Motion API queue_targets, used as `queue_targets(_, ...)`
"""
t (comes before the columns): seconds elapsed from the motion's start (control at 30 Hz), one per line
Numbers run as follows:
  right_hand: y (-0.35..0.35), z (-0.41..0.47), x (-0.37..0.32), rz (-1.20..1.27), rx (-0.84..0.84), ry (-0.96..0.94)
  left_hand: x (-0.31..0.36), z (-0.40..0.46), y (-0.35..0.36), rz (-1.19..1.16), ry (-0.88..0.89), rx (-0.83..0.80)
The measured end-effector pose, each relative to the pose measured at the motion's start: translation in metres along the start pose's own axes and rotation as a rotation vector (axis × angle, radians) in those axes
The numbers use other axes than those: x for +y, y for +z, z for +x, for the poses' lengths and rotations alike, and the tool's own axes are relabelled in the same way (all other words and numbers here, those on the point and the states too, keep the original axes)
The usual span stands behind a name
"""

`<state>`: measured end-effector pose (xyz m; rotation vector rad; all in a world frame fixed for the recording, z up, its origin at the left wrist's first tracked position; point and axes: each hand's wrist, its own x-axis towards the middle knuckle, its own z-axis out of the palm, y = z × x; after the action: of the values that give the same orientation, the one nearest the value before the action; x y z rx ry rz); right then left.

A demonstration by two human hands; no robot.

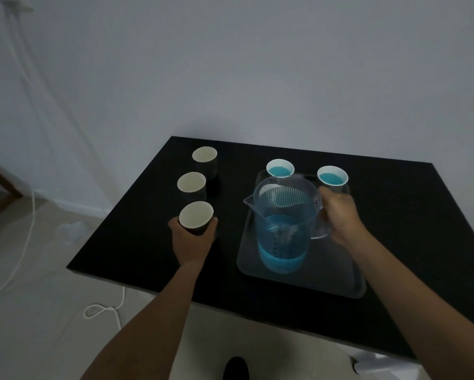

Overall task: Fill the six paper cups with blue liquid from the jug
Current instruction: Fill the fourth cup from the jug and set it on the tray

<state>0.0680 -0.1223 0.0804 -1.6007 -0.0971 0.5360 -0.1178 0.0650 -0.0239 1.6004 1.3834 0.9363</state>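
A clear plastic jug (281,215), partly full of blue liquid, stands upright over the dark tray (340,283). My right hand (340,215) grips its handle. Two paper cups holding blue liquid, one (280,168) behind the jug and one (332,176) at the tray's far right, stand at the tray's back. Three empty dark paper cups stand in a row left of the tray: far (204,157), middle (191,183) and near (196,216). My left hand (192,242) holds the near empty cup from the front. I see no other cup.
The black table (422,229) ends close to my body and on the left. A white cable (104,308) loops on the pale floor at the left. A wall stands behind the table.
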Motion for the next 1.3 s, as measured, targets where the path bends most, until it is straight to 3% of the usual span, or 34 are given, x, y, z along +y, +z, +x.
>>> queue_targets(0.3, -0.047, -0.008, -0.01, 0.004, 0.075, -0.007, 0.015, -0.059, 0.034, 0.063, 0.203, -0.133)
queue_targets(0.77, -0.132, -0.027, -0.023, -0.125, 0.281, -0.015, 0.042, -0.115, 0.092, 0.078, 0.321, -0.457)
queue_targets(1.0, -0.147, -0.027, -0.034, -0.33, 0.362, -0.121, 0.055, -0.123, 0.112, 0.089, 0.396, -0.605)
queue_targets(1.3, -0.146, -0.016, -0.054, -0.724, 0.37, -0.193, 0.057, -0.115, 0.125, 0.104, 0.495, -0.661)
